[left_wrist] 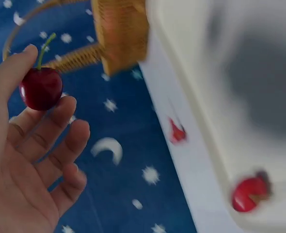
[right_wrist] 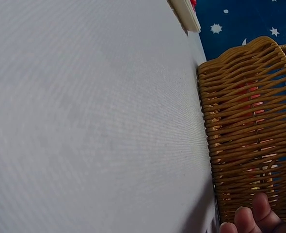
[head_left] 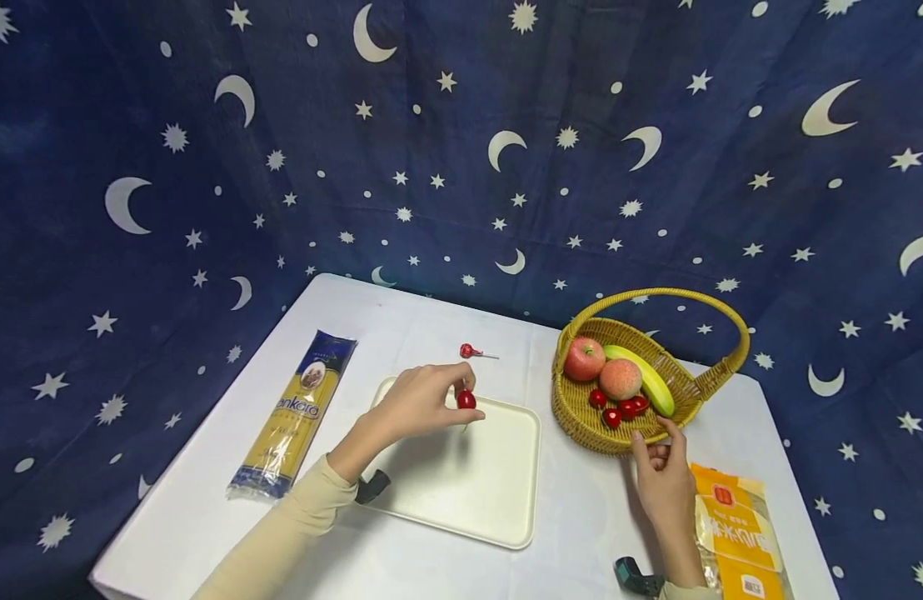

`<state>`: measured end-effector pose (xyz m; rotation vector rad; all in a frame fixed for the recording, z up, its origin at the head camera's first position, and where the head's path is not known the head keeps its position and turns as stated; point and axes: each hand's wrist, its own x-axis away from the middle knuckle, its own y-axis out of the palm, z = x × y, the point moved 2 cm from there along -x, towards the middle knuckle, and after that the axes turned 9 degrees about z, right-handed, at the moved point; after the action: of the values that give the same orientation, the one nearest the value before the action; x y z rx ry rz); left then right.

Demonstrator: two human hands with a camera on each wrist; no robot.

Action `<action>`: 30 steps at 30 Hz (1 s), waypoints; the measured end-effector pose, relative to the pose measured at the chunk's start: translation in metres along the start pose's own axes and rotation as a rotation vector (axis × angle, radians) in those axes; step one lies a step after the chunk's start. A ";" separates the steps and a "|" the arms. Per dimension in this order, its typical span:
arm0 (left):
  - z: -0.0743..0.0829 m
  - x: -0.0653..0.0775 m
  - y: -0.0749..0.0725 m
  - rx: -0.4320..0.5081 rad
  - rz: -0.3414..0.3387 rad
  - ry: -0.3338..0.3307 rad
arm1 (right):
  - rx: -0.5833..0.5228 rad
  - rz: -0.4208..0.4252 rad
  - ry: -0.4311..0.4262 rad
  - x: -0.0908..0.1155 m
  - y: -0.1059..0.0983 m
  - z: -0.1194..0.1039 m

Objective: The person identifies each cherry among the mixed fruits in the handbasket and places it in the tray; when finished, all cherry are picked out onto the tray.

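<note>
With my left hand I pinch a cherry above the tray; my right hand is at the basket, but I cannot tell whether its fingers grip.

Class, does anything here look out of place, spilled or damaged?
Nothing looks spilled or damaged; the cherry in the left hand appears intact. The red lollipop seems slightly out of place: it lies loose on the white table, beyond the tray and apart from the fruit basket.
</note>
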<state>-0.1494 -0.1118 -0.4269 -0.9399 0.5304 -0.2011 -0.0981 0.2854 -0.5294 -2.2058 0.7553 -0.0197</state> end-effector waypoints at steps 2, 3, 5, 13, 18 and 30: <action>-0.014 0.006 -0.002 -0.055 0.043 -0.015 | 0.000 0.006 -0.003 0.000 -0.001 -0.001; -0.020 0.008 -0.003 -0.085 0.065 -0.020 | 0.001 0.010 -0.004 0.000 -0.002 -0.001; -0.030 0.013 -0.003 -0.131 0.099 -0.032 | 0.000 0.015 -0.006 0.000 -0.003 -0.002; -0.054 0.023 0.006 -0.228 0.105 -0.063 | -0.009 0.021 -0.003 0.000 -0.004 -0.001; -0.065 0.026 0.021 -0.272 0.067 -0.071 | -0.003 0.020 -0.005 0.001 -0.003 0.001; -0.073 0.038 0.046 -0.413 0.010 0.026 | -0.001 0.003 -0.002 0.001 -0.001 -0.001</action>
<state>-0.1578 -0.1521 -0.5119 -1.3368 0.6134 -0.0955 -0.0971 0.2851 -0.5277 -2.2054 0.7581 -0.0157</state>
